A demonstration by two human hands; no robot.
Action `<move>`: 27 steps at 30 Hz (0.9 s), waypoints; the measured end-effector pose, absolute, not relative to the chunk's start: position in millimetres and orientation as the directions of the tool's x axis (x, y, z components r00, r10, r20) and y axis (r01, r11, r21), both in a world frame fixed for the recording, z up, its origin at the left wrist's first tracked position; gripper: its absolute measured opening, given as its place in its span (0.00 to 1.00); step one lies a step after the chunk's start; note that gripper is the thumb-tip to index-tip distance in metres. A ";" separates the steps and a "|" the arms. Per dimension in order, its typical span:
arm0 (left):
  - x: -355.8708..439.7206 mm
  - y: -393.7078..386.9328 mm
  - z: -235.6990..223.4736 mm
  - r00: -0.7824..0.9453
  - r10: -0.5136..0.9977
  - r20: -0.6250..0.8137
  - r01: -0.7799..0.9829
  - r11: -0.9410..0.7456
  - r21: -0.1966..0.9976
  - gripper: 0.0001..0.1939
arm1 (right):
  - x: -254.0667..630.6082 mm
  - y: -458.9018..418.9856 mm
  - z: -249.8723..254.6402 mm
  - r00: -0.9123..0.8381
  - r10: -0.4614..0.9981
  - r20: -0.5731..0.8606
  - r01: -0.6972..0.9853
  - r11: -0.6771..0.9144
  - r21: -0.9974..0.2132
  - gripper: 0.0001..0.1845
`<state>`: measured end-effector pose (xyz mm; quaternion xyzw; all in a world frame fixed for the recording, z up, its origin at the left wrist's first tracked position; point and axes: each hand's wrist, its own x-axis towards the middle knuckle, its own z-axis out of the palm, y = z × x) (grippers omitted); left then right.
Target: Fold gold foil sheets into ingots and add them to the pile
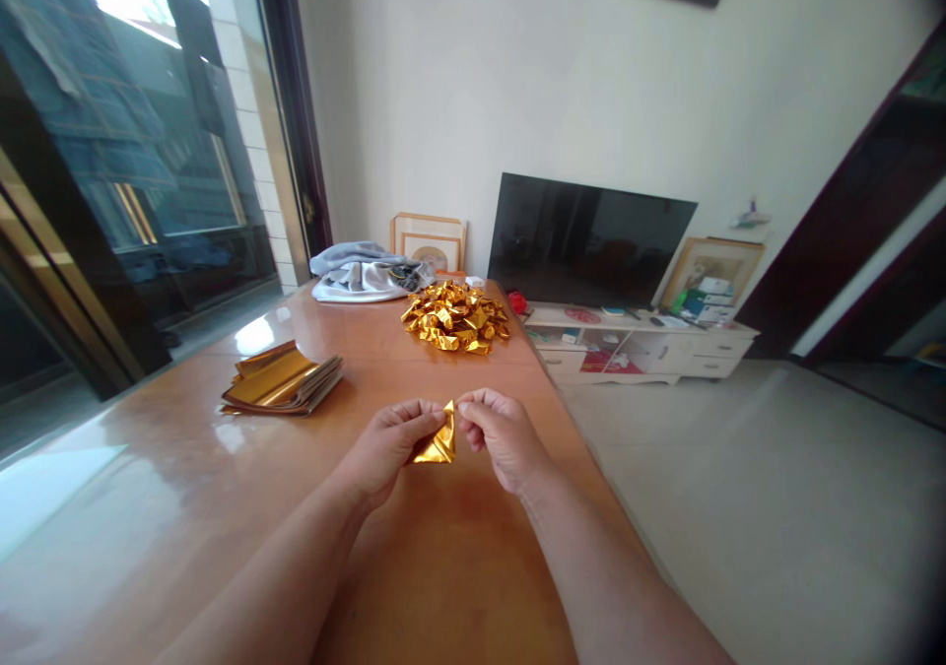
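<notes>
A small folded piece of gold foil paper (438,445) is pinched between the thumb and fingers of my left hand (391,440), just above the table. Its pointed upper corner sticks up past the left thumb. My right hand (506,435) is closed, thumb and forefinger pressed together right beside the paper's right edge. Whether those fingertips grip the edge, I cannot make out. Beyond my hands lies a heap of folded gold foil pieces (456,318). To the left rests a stack of gold foil sheets (279,379), bent and partly fanned.
Both forearms reach over the glossy wooden table (443,566), whose right edge runs close beside my right arm. Bunched grey-white cloth (362,273) lies at the far end. A television (587,239) and a low white cabinet (665,353) stand beyond. Glass doors (163,153) are on the left.
</notes>
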<state>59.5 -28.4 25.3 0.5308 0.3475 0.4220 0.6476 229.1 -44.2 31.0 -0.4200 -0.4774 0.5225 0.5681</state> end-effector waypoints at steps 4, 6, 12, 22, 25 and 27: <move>59.6 -28.8 26.0 0.409 0.913 0.005 -0.164 0.068 0.984 0.15 | 228.7 -45.8 31.1 -0.058 0.993 0.101 -0.174 0.090 -0.981 0.09; 60.3 -29.3 26.8 0.412 0.911 0.009 -0.146 0.056 0.988 0.14 | 228.3 -45.7 30.0 -0.064 0.992 0.107 -0.148 0.096 -0.984 0.09; 61.8 -29.0 25.2 0.426 0.904 0.015 -0.125 0.042 0.991 0.15 | 228.9 -43.7 29.5 -0.032 0.986 0.162 -0.044 0.160 -0.986 0.10; 59.1 -28.9 26.0 0.405 0.913 0.041 -0.126 0.011 0.992 0.15 | 231.9 -40.2 24.3 0.005 0.972 0.233 -0.048 0.233 -0.971 0.11; 56.1 -28.2 28.0 0.375 0.924 0.074 -0.136 -0.024 0.990 0.13 | 234.3 -39.6 28.5 0.067 0.976 0.208 -0.107 0.214 -0.971 0.13; 54.1 -27.0 28.8 0.349 0.933 0.087 -0.137 -0.041 0.990 0.11 | 236.2 -39.1 31.1 0.105 0.977 0.185 -0.135 0.198 -0.971 0.15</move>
